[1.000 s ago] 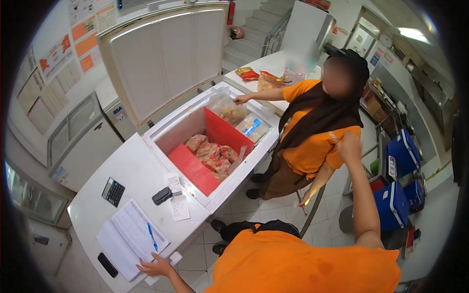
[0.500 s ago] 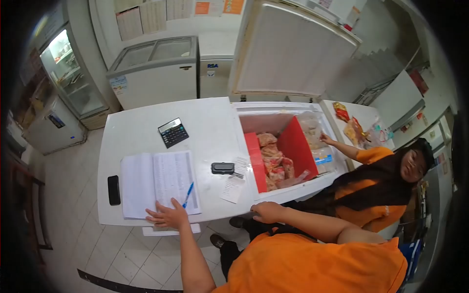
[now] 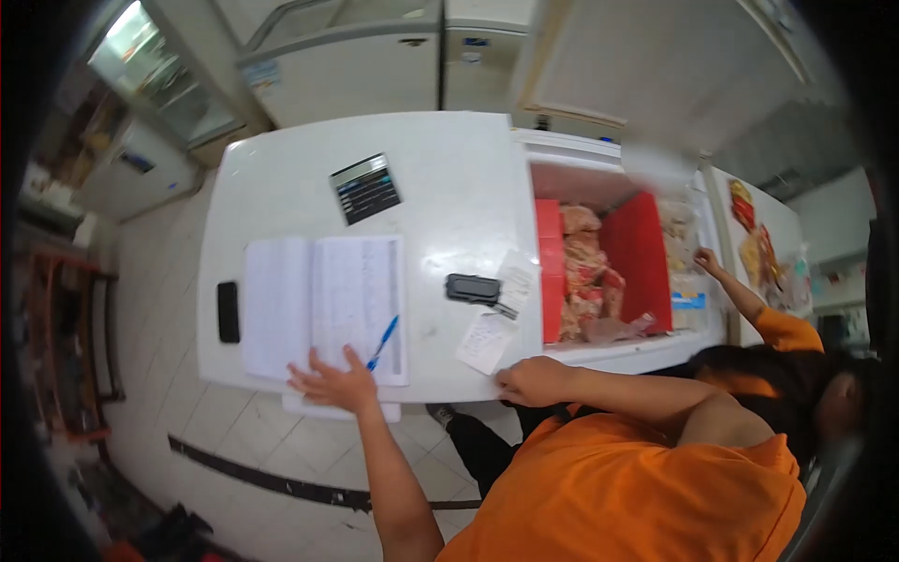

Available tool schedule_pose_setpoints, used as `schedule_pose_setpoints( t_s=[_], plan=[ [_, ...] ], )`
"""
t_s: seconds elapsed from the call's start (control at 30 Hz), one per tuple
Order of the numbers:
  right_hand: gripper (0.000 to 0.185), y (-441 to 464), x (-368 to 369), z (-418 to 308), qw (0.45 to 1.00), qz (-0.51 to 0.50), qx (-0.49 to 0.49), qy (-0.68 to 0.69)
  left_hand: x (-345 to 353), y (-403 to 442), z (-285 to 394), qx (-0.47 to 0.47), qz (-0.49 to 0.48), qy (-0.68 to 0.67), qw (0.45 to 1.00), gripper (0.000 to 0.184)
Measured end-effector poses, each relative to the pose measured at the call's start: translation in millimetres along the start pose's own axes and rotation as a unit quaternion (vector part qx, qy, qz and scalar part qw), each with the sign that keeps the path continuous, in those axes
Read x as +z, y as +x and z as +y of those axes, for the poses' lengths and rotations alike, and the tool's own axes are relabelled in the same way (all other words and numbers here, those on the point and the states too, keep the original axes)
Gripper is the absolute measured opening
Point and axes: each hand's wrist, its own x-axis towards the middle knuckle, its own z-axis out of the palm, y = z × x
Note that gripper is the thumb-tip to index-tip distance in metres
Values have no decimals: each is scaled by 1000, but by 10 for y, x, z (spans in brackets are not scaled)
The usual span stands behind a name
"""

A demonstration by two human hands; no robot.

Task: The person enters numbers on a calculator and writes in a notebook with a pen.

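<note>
My left hand (image 3: 332, 379) lies with fingers spread on the lower edge of an open notebook (image 3: 278, 309) with handwritten columns. A blue pen (image 3: 382, 343) rests on its right page, just beside my left hand. My right hand (image 3: 536, 381) is curled into a loose fist at the table's front edge, close to a paper slip (image 3: 486, 338); nothing shows in its fingers. Above that slip are a second slip (image 3: 516, 277) and a small black case (image 3: 472, 288). A calculator (image 3: 366, 189) sits beyond the notebook, and a black phone (image 3: 228, 312) lies to its left.
Right of the white table (image 3: 440, 155), an open chest freezer (image 3: 613, 356) holds bagged meat (image 3: 585, 267) between red panels (image 3: 637, 258). A co-worker's hand (image 3: 704, 259) is over its right section. Food packets (image 3: 760, 253) lie farther right. A glass-topped freezer (image 3: 351, 84) stands behind.
My view has shifted downward and left, so the table sits higher and farther right. Both my hands keep about the same places and poses. The co-worker's head is now blurred at the edge.
</note>
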Motion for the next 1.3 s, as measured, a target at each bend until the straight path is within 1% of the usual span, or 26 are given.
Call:
schedule_pose_setpoints(
  t_s=[0.07,0.1,0.2,0.23,0.27,0.33,0.4,0.43,0.53,0.57,0.63,0.67,0.73,0.8,0.83,0.9,0.93,1.03,1.13,1.2,1.23,1.3],
  plan=[
    [29,-15,48,61,1000,7,-29,-2,45,-3,-50,9,0,0,1000,72],
    [28,-30,-61,-16,999,-13,-27,-14,27,-6,-74,9,-3,2,1000,74],
    [26,47,-159,-184,996,38,-80,-1,-37,-11,-18,10,-17,-5,1000,79],
    [28,142,-221,-276,994,37,-98,-6,-72,-13,-20,9,-27,-6,1000,80],
    [31,284,-308,-368,992,62,-112,-7,-78,15,-2,10,-35,-10,999,80],
    [37,534,-337,-580,986,104,-131,5,-237,61,-1,-9,-82,-29,996,74],
    [46,911,-263,-713,980,146,-136,3,-433,152,-69,-15,-144,-38,989,70],
    [51,1096,-269,-769,976,173,-133,6,-530,219,-161,13,-138,-53,989,68],
    [59,1453,-254,-910,982,171,-79,24,-543,501,-626,52,-115,-90,988,73],
    [49,1489,-259,-951,979,187,-65,46,-487,625,-802,58,-97,-101,988,77],
    [41,1596,-238,-966,982,179,-27,59,-361,863,-1092,67,-62,-129,987,86],
    [38,1641,-210,-982,982,177,-6,65,-276,930,-1227,55,-81,-124,987,91],
    [30,1732,-70,-932,967,242,25,80,-236,1036,-1338,28,-122,-117,985,103],
    [23,1717,-2,-870,948,307,38,77,-225,1081,-1371,17,-166,-95,981,110],
    [20,1678,7,-882,941,323,67,76,-232,1055,-1406,8,-190,-83,978,113],
    [15,1600,-21,-945,922,360,126,74,-221,1048,-1435,40,-180,-50,982,117],
    [12,1562,-38,-1013,916,369,123,92,-222,1082,-1440,62,-172,-33,983,119],
    [8,1475,-30,-1176,895,395,121,170,-291,1188,-1436,112,-183,-78,974,122],
    [7,1502,34,-1392,867,391,130,280,-348,1284,-1418,146,-259,-28,954,109],
    [5,1511,48,-1593,848,378,133,347,-345,1320,-1398,198,-259,-45,944,95],
    [10,1544,110,-1543,877,355,119,302,-344,1338,-1396,223,-258,-50,939,88],
    [17,1601,167,-1623,818,366,131,424,-336,1370,-1369,245,-271,-65,929,75]
  ],
)
